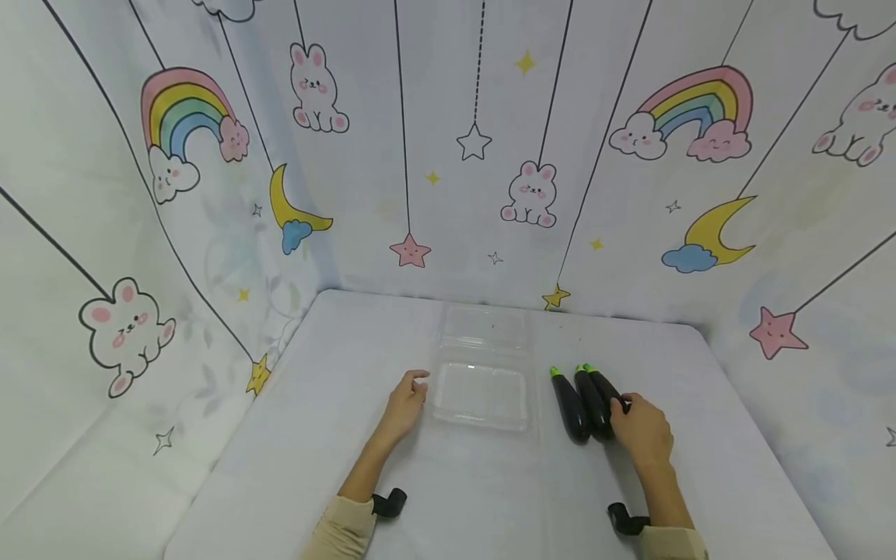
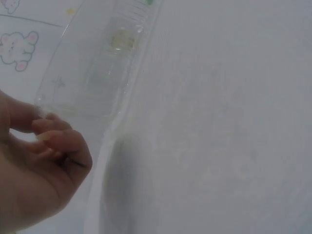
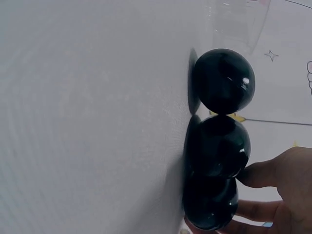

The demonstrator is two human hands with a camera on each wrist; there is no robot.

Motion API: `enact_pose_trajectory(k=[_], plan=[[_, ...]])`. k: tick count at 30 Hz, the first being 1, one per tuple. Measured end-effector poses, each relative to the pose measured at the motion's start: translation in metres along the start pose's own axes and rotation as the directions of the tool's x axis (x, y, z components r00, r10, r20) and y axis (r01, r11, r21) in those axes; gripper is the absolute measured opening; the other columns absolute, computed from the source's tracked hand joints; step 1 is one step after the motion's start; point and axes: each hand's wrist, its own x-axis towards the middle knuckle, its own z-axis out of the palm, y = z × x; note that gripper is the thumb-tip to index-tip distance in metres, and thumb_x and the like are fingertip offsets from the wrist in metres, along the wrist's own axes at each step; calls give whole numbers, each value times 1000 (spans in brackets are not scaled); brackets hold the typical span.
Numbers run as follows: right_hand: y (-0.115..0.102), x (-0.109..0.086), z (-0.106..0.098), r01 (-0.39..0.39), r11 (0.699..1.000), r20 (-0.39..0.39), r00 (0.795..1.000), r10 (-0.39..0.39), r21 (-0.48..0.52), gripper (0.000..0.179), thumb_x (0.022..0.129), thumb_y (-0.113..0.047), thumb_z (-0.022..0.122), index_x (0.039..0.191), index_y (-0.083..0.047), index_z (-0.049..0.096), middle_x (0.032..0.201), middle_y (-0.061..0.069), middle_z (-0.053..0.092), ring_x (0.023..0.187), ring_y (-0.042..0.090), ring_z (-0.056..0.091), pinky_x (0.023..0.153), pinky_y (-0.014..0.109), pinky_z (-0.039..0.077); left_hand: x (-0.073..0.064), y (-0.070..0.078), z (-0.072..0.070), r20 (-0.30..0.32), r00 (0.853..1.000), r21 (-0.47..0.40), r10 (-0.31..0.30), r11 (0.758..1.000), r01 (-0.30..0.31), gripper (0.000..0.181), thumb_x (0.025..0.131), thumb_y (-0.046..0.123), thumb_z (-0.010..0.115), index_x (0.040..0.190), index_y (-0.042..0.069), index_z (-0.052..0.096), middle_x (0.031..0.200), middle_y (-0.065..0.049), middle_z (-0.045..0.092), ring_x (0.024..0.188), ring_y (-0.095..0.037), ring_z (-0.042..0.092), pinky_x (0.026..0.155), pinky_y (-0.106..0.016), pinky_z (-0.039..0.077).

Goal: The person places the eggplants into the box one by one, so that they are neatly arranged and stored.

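On the table (image 1: 476, 498), eggplants (image 1: 593, 408) lengthwise, stems (image 1: 555, 371) away

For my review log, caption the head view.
Right hand grips the rightmost of three eggplants; left hand beside a clear container.

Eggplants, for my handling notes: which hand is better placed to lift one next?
Probably the right hand: its fingers grip the rightmost eggplant, while the left hand is by the clear container.
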Motion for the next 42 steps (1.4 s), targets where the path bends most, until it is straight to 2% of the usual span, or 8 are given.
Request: enact_pose_trajectory(k=[5, 8, 14, 21, 31, 36, 42], plan=[[2, 1, -2, 10, 1000, 17, 1000, -10, -1, 52, 106, -37, 52, 136, 5, 59, 124, 34, 66, 102, 55, 66, 73, 60, 54, -1, 1, -2, 19, 1000, -42, -10, 999, 11, 34, 110, 13, 48, 140, -1, 54, 94, -16, 61, 77, -19, 56, 65, -28, 45], [2, 1, -3, 27, 1000, 34, 999, -27, -1, 53, 106, -37, 53, 136, 7, 58, 125, 33, 66, 103, 54, 66, 74, 60, 53, -1, 0, -2, 23, 1000, -55, -18, 998, 19, 34, 109, 13, 49, 140, 0, 55, 94, -16, 62, 77, -20, 57, 65, -28, 45], [0, 2, -5, 61, 998, 38, 997, -60, -12, 50, 106, -31, 55, 132, 11, 59, 121, 36, 65, 100, 55, 66, 74, 59, 55, -2, 0, -1, 20, 1000, -93, -6, 996, 8, 33, 108, 10, 50, 139, -1, 54, 94, -18, 62, 74, -17, 55, 63, -26, 44], [-2, 3, -6, 57, 998, 34, 998, -56, -35, 50, 107, -29, 52, 133, 13, 58, 123, 40, 63, 102, 58, 64, 76, 62, 54, -4, 3, -1, 35, 999, -123, -22, 992, 26, 34, 109, 10, 49, 140, -1, 53, 97, -22, 62, 74, -16, 52, 63, -24, 42], [-5, 6, -9, 140, 989, -86, 987, -136, 43, 52, 109, -31, 51, 136, 13, 56, 124, 42, 61, 103, 59, 64, 77, 65, 52, -3, 1, -1, 22, 1000, -111, -13, 994, 15, 34, 108, 12, 50, 140, -2, 54, 94, -19, 62, 73, -16, 52, 61, -24, 42], [-13, 7, -14, 163, 983, -155, 977, -149, 79, 50, 109, -27, 51, 136, 14, 56, 125, 41, 61, 109, 60, 62, 85, 68, 49, -3, 1, -1, 36, 999, -114, -21, 993, 25, 34, 109, 12, 49, 141, 0, 53, 97, -21, 62, 73, -16, 50, 61, -24, 41], [-20, 9, -18, 176, 978, -197, 969, -152, 108, 49, 110, -25, 50, 139, 14, 54, 130, 41, 59, 113, 60, 59, 90, 69, 47, -4, 1, -2, 37, 999, -118, -20, 993, 24, 34, 109, 12, 49, 141, 0, 53, 96, -19, 61, 74, -16, 50, 62, -24, 41]])
